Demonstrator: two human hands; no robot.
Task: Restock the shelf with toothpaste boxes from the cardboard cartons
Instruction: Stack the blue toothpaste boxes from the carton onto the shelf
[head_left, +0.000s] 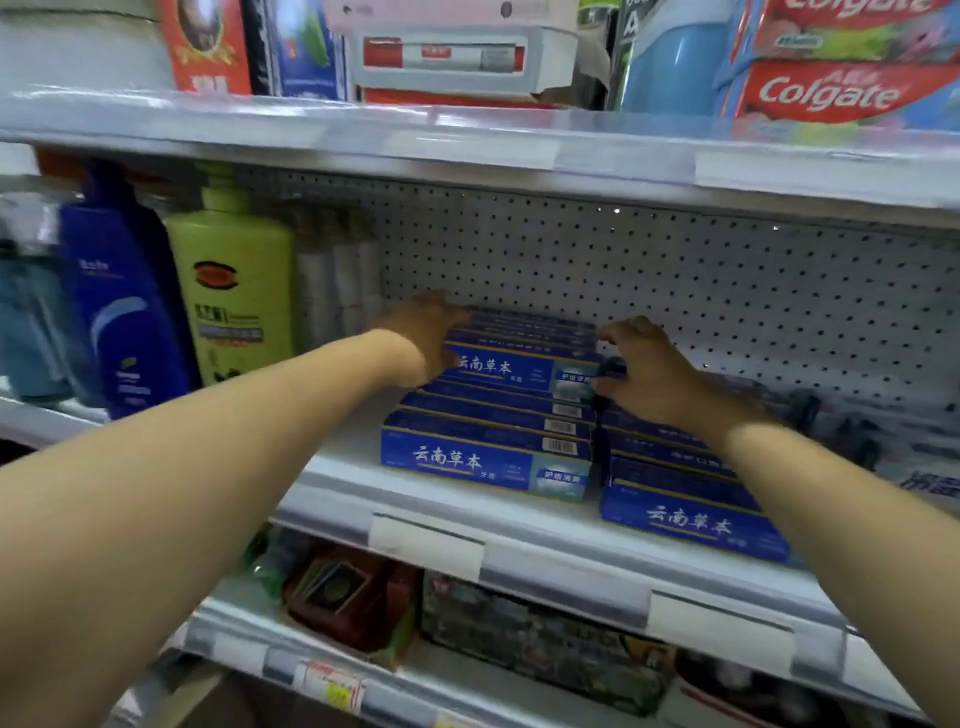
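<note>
Several blue toothpaste boxes lie in rows on the middle shelf (431, 525). A raised bundle of blue boxes (514, 358) sits on top of the lower row (483, 452), near the pegboard back. My left hand (428, 338) grips the bundle's left end and my right hand (649, 369) grips its right end, fingers curled over the top edge. A second row of the same blue boxes (685, 514) lies to the right, partly under my right forearm. No cardboard carton is in view.
A green bottle (234, 296) and a blue bottle (124, 312) stand at the shelf's left, close to my left arm. Red Colgate packs (831, 88) fill the upper shelf. Dark packages (540, 639) lie on the shelf below. The shelf's right back shows bare pegboard (727, 280).
</note>
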